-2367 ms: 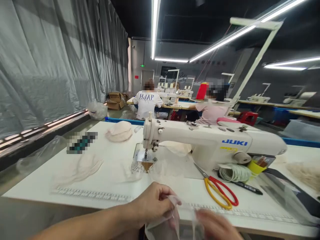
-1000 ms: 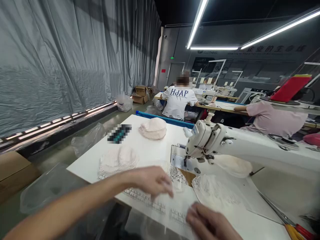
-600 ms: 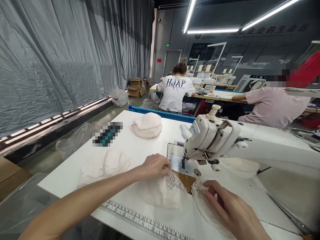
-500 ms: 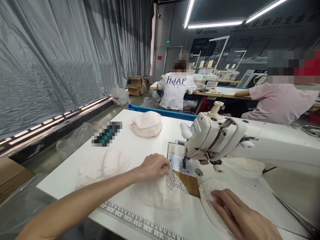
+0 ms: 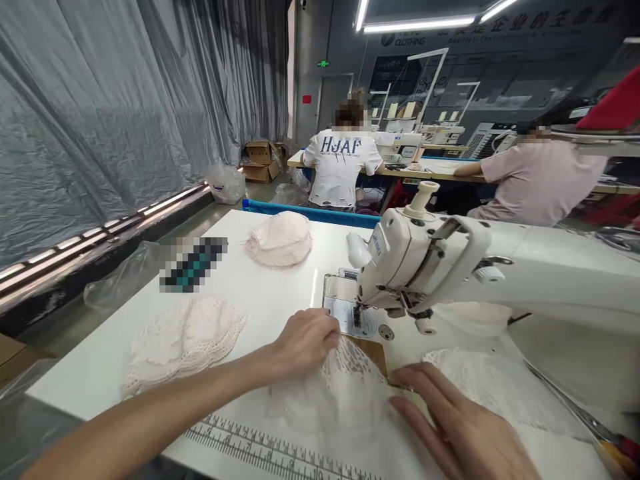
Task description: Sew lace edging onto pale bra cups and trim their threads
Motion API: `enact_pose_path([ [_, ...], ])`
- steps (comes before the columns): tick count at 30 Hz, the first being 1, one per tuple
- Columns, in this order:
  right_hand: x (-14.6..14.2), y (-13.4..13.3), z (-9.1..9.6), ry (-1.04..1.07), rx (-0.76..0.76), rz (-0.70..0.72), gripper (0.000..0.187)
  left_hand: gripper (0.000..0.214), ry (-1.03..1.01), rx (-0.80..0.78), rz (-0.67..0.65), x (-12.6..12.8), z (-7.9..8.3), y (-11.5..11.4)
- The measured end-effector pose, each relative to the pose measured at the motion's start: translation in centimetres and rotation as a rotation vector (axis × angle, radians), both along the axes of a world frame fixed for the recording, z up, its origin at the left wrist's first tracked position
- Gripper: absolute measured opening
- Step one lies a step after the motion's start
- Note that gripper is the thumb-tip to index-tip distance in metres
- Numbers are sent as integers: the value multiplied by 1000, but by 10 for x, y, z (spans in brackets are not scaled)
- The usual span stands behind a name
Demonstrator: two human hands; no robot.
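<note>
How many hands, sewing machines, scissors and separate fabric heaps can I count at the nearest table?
Hands: 2 (left hand, right hand)
Sewing machine: 1
Scissors: 1
Fabric heaps: 5 (left lace stack, round back stack, lace fabric at the left hand, lace heap beyond the right hand, cream fabric under the machine's arm)
Total: 9

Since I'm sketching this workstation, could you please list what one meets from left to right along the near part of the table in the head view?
Pile of lace-edged fabric → left hand → lace piece between the hands → right hand → scissors.
</note>
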State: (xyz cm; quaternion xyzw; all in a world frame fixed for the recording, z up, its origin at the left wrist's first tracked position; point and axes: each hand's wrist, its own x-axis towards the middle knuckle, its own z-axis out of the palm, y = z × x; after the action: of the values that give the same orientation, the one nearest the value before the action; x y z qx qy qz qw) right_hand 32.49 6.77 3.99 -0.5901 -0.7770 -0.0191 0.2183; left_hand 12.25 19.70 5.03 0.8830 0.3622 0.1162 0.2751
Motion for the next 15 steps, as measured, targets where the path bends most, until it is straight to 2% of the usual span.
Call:
enact_pose_path([
  [2,-13,2,-2,66,-63,24,18,20,3,3,-3,-7,4,1],
  [5,-23,3,-13,172,-112,-45,25,16,0,11,-21,-9,12,-2],
  [9,-26,1,-23,290,-138,-127,26,29,21,67,-194,7,15,-9],
  [12,-27,-2,-21,355,-153,-139,24,16,46,79,-280,21,9,-10],
  [15,-27,-6,-14,435,-158,-78,21,11,-5,-41,-285,26,8,-5],
])
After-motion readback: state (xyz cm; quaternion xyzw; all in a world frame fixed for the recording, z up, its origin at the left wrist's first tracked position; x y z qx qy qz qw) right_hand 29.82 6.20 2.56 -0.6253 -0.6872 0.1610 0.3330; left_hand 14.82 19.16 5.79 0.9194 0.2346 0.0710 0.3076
